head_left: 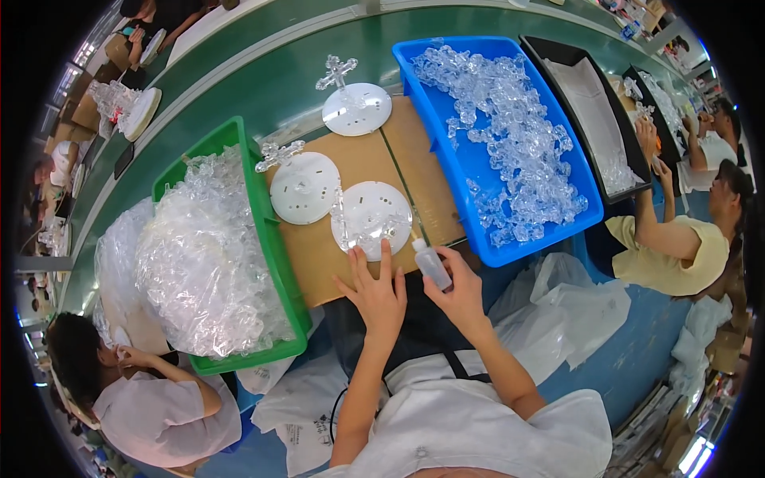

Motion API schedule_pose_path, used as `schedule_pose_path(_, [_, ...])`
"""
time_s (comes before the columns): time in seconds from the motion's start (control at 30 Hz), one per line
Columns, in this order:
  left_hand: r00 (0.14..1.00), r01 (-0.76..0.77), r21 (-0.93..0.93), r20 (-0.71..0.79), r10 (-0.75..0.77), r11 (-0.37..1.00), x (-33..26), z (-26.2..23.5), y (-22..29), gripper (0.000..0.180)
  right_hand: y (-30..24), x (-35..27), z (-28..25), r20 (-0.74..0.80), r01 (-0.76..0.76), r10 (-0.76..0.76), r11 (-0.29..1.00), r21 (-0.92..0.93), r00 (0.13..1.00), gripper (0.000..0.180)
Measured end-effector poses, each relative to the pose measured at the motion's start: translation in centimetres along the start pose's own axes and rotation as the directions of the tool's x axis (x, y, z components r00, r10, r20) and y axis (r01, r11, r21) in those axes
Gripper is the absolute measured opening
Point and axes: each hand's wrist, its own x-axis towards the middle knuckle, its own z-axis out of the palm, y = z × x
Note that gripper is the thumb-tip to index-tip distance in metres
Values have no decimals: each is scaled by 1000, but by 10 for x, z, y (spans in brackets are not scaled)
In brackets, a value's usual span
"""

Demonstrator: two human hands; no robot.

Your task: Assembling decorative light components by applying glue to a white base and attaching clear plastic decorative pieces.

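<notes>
My left hand (376,291) lies flat with fingers spread, its fingertips on the near edge of a white round disc (371,217) that carries a clear plastic cross piece. My right hand (458,295) grips a small clear squeeze bottle (430,261), its nozzle pointing toward that disc. Two more white discs rest on the brown cardboard sheet (319,255): one (304,188) to the left with a clear cross at its edge, and one (356,108) farther back with an upright clear cross (335,72).
A green bin (271,239) of clear plastic bags stands at left. A blue bin (478,171) of clear plastic parts stands at right, with black trays (570,60) beyond. Seated people work at lower left and at right. White bags lie below the bench edge.
</notes>
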Motion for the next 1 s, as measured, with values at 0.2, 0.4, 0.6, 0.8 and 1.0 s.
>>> schedule_pose_path(0.2, [1000, -2, 14, -9, 2, 1000, 0, 3, 2, 56, 1, 16, 5, 36, 237, -234, 958, -160, 972, 42])
schedule_pose_path(0.4, [1000, 6, 22, -2, -6, 1000, 0, 4, 0, 54, 7, 3, 5, 50, 277, -273, 957, -85, 961, 42])
schedule_pose_path(0.6, [1000, 9, 37, 10, -9, 999, 0, 4, 3, 54, 11, 5, 3, 18, 231, -231, 973, -23, 973, 41])
schedule_pose_path(0.8, [999, 26, -106, -26, -28, 994, 7, 10, 29, 52, 18, 17, 3, -53, 189, -191, 982, -27, 980, 41])
schedule_pose_path(1.0, [998, -54, 9, 12, 54, 998, 14, 2, 27, 48, 26, -1, -1, -45, 205, -206, 979, -17, 978, 45])
